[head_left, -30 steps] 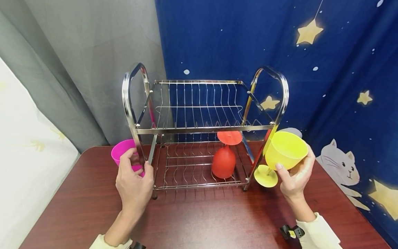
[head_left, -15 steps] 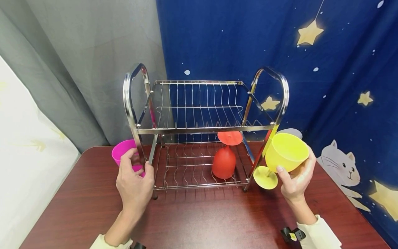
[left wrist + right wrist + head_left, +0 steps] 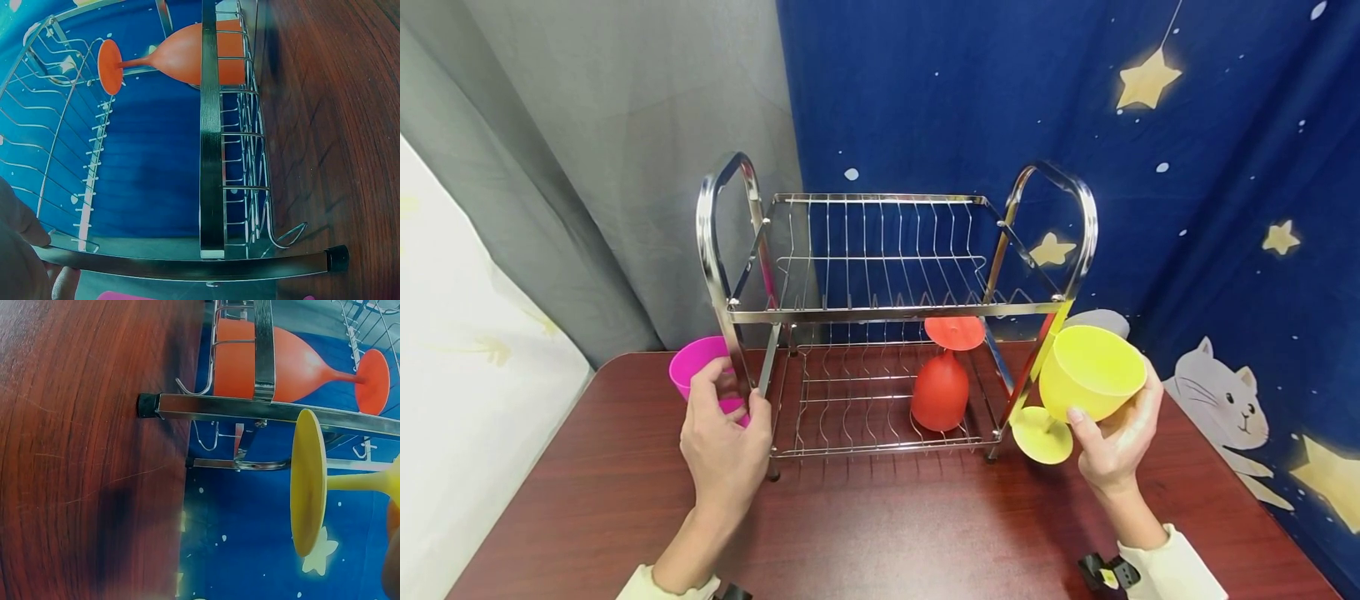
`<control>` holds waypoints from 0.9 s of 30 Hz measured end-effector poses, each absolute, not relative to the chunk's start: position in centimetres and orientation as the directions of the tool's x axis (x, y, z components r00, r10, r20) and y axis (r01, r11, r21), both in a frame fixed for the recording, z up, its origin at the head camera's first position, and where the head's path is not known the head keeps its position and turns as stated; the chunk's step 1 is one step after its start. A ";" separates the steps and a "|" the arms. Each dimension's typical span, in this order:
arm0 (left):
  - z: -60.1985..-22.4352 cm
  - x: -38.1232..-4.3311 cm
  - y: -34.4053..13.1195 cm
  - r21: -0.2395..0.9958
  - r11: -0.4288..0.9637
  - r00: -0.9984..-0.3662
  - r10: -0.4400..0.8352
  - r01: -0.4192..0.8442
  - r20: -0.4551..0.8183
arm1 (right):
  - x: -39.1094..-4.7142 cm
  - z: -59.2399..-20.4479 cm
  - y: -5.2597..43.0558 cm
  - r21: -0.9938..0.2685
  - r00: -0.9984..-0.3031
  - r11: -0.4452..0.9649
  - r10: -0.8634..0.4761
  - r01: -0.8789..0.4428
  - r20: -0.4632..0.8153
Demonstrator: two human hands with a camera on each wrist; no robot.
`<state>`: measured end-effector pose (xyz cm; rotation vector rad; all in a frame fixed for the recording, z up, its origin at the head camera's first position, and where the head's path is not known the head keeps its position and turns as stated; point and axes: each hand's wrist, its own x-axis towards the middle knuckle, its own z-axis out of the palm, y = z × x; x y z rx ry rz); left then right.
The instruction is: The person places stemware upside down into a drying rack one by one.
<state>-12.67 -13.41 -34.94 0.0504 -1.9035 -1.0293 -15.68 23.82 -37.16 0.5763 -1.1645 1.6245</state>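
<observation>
A two-tier chrome dish rack (image 3: 856,315) stands on the table. My left hand (image 3: 726,437) grips its left front post, thumb on one side and fingers on the other. Just behind that hand is a magenta cup (image 3: 692,360), partly hidden by the fingers and post. My right hand (image 3: 1116,433) holds a yellow goblet (image 3: 1078,383) by its bowl, right of the rack. The goblet is tilted, mouth up, and its round foot (image 3: 307,484) hangs above the table, beside the rack's leg. An orange-red goblet (image 3: 942,392) stands upside down on the lower tier, at the right.
The reddish-brown wooden table (image 3: 880,533) runs in front of and beside the rack. Behind hang a grey curtain (image 3: 647,125) and a blue curtain (image 3: 940,108) with stars. White cloth (image 3: 467,375) hangs at the left.
The yellow goblet has sunk slightly toward the table, its foot lower than before. My left hand keeps its grip on the rack post, and the orange-red goblet stays put.
</observation>
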 end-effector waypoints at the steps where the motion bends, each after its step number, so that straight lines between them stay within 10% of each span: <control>1: -34.9 -12.7 -13.4 0.671 0.647 -0.559 -0.426 0.361 0.712 | -15.6 -37.1 23.8 -0.406 -0.373 -0.025 0.447 -0.914 0.813; 27: -35.0 -12.6 -13.4 0.678 0.641 -0.562 -0.431 0.360 0.706 | -14.7 -36.5 22.8 -0.347 -0.326 -0.016 0.393 -0.938 0.860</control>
